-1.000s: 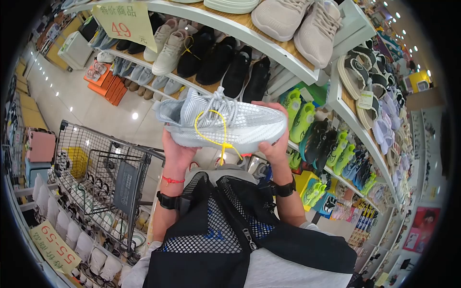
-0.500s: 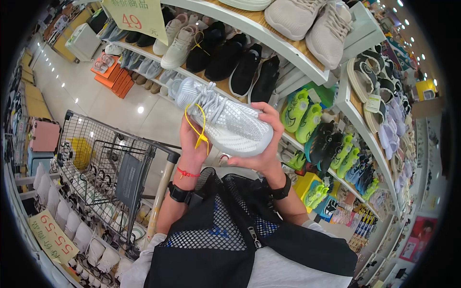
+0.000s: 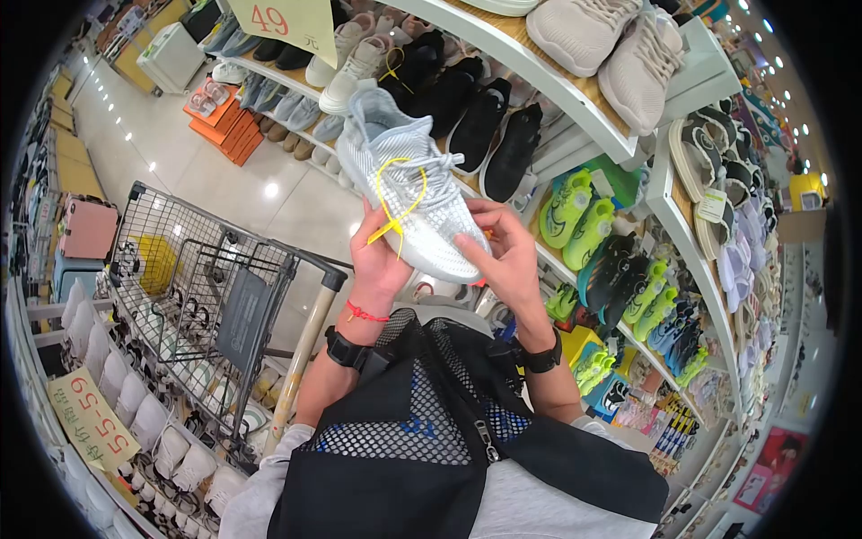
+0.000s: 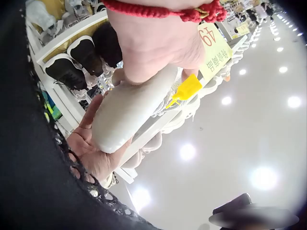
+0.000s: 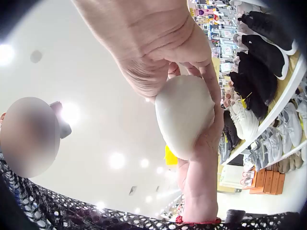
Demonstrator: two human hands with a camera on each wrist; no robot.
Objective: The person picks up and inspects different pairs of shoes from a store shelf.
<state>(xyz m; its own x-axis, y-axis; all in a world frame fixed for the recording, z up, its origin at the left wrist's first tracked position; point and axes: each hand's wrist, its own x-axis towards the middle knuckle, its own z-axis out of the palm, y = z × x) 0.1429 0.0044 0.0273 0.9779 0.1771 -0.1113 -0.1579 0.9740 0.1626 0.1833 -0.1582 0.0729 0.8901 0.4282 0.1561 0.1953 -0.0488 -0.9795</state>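
A pale grey-white knit sneaker [image 3: 417, 189] with grey laces is held up in front of the chest, tilted, its opening at upper left and toe pointing down to the right. A yellow tag [image 3: 391, 225] loops through its side. My left hand [image 3: 382, 260] grips it by the lower side, with the fingers partly hidden behind. My right hand [image 3: 507, 256] pinches the toe end, thumb on the upper. The left wrist view shows the smooth pale sole [image 4: 136, 108] between both hands. In the right wrist view the rounded toe [image 5: 182, 112] fills the right hand's grasp.
A wire shopping cart [image 3: 215, 296] stands at left. Shelves ahead bear black sneakers [image 3: 480, 126] and beige sneakers [image 3: 597, 45]; neon green shoes [image 3: 575, 216] line the right. Orange boxes [image 3: 224, 126] sit on the floor at the back. White shoes [image 3: 135, 404] fill the lower left rack.
The sneaker has turned from lying level, toe right, to a steep tilt with its opening raised and toe lowered. Both hands have shifted their hold along it. The view has swung slightly left.
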